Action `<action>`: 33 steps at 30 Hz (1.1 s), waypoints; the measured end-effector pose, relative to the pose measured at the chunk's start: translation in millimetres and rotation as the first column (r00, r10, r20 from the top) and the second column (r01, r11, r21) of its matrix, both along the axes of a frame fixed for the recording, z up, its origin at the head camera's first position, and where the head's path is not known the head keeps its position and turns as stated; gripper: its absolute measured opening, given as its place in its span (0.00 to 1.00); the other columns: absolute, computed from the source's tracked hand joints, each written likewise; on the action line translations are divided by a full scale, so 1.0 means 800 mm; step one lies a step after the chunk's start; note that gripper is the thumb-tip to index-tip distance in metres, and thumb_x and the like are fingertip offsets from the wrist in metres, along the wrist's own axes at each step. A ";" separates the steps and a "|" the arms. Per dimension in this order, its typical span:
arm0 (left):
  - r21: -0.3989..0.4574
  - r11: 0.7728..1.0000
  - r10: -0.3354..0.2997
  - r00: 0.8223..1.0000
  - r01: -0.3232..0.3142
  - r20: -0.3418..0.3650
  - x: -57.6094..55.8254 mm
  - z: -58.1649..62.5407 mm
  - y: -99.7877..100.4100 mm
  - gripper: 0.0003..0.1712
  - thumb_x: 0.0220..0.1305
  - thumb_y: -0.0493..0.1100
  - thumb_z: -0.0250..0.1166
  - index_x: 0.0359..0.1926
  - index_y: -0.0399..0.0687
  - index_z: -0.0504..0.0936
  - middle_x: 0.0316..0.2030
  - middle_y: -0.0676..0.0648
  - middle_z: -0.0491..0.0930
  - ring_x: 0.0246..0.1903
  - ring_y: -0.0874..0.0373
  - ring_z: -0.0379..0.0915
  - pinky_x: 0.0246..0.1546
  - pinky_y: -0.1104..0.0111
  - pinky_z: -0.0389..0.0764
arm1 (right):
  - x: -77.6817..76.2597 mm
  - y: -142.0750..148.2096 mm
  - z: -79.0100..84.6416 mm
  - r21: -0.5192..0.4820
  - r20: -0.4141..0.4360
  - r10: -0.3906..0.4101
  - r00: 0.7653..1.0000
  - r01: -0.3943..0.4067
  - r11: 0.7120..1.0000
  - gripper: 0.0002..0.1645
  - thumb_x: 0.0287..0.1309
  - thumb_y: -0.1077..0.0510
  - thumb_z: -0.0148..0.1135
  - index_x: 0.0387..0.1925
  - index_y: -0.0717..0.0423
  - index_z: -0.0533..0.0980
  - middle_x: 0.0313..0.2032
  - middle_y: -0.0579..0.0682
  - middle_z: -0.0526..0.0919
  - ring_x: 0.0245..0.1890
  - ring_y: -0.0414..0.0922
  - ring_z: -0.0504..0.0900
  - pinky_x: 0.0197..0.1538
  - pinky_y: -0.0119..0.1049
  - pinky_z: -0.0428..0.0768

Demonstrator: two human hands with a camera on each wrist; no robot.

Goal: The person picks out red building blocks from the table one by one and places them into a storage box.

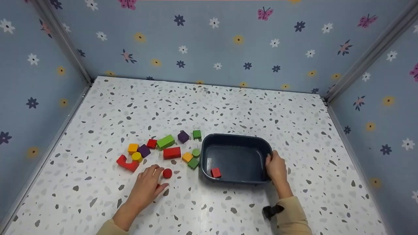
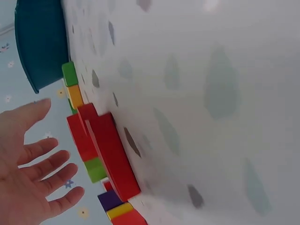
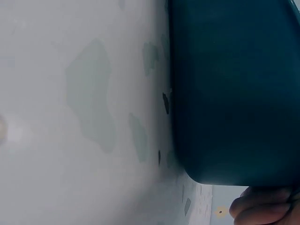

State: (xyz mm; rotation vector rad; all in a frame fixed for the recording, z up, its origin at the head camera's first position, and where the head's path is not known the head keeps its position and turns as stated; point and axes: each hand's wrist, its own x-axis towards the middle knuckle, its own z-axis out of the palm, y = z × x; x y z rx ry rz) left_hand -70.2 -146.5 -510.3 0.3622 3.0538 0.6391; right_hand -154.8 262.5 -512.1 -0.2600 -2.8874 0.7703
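My left hand [image 1: 147, 186] reaches low over the table beside a small red block [image 1: 167, 173] with a rounded top. In the left wrist view its fingers [image 2: 54, 166] are spread, and nothing is between them and the thumb. A long red block [image 2: 112, 157] lies close by there. Around that hand are a red arch block [image 1: 127, 164], a yellow cylinder [image 1: 137, 157] and a red rectangular block [image 1: 171, 153]. My right hand [image 1: 277, 166] grips the right rim of a dark blue rectangular tub [image 1: 238, 180]. Inside the tub, near its front left corner, lies a red cube [image 1: 216, 172].
More blocks lie left of the tub: a light green one [image 1: 166, 142], a purple cube [image 1: 183, 136], a green cube [image 1: 197, 134] and an orange cube [image 1: 187, 157]. Flowered panels [image 1: 209, 42] border the speckled table [image 1: 209, 107] at back and sides.
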 end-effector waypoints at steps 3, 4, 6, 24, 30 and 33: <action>-0.008 1.000 -0.022 0.998 0.023 0.059 0.001 -0.002 -0.009 0.35 0.46 0.51 0.68 0.53 0.39 0.69 0.53 0.39 0.65 0.52 0.46 0.60 0.49 0.51 0.65 | 0.000 0.000 0.001 0.001 -0.006 -0.009 1.000 0.009 1.000 0.09 0.59 0.60 0.45 0.28 0.62 0.64 0.22 0.62 0.74 0.21 0.56 0.73 0.22 0.49 0.69; -0.012 0.999 -0.029 0.997 0.030 0.077 0.001 -0.003 -0.012 0.36 0.46 0.52 0.68 0.54 0.40 0.68 0.54 0.39 0.65 0.53 0.45 0.59 0.49 0.50 0.64 | 0.000 0.000 0.000 0.000 -0.006 -0.012 1.000 0.012 1.000 0.09 0.59 0.60 0.45 0.28 0.62 0.64 0.23 0.62 0.74 0.21 0.56 0.73 0.23 0.49 0.69; -0.022 0.999 -0.039 0.993 0.042 0.110 0.002 -0.005 -0.017 0.38 0.45 0.54 0.69 0.55 0.41 0.68 0.54 0.39 0.64 0.53 0.46 0.58 0.50 0.49 0.63 | 0.000 0.000 0.000 -0.001 -0.003 -0.016 1.000 0.016 1.000 0.09 0.59 0.59 0.45 0.28 0.62 0.64 0.23 0.63 0.74 0.21 0.56 0.73 0.23 0.49 0.69; -0.013 0.995 -0.093 0.966 0.099 0.241 -0.001 -0.009 -0.043 0.33 0.42 0.47 0.71 0.51 0.40 0.73 0.50 0.41 0.68 0.48 0.48 0.64 0.48 0.49 0.66 | 0.001 0.000 -0.002 -0.012 0.018 -0.024 1.000 0.025 1.000 0.08 0.60 0.59 0.45 0.29 0.62 0.65 0.23 0.62 0.74 0.21 0.55 0.73 0.22 0.49 0.68; -0.004 0.994 -0.109 0.977 0.112 0.184 -0.001 -0.011 -0.045 0.27 0.43 0.43 0.71 0.46 0.39 0.76 0.44 0.44 0.70 0.43 0.51 0.66 0.45 0.57 0.71 | 0.001 -0.001 -0.001 -0.002 -0.015 -0.008 1.000 0.008 1.000 0.09 0.60 0.60 0.45 0.28 0.62 0.65 0.22 0.62 0.75 0.20 0.54 0.74 0.22 0.48 0.69; 0.001 0.994 -0.108 0.973 0.110 0.202 -0.002 -0.009 -0.045 0.26 0.43 0.42 0.71 0.45 0.39 0.76 0.43 0.45 0.70 0.42 0.52 0.66 0.45 0.57 0.72 | 0.001 0.000 -0.001 -0.003 -0.019 -0.008 1.000 0.008 1.000 0.09 0.60 0.60 0.45 0.29 0.63 0.65 0.23 0.63 0.75 0.21 0.55 0.74 0.22 0.48 0.69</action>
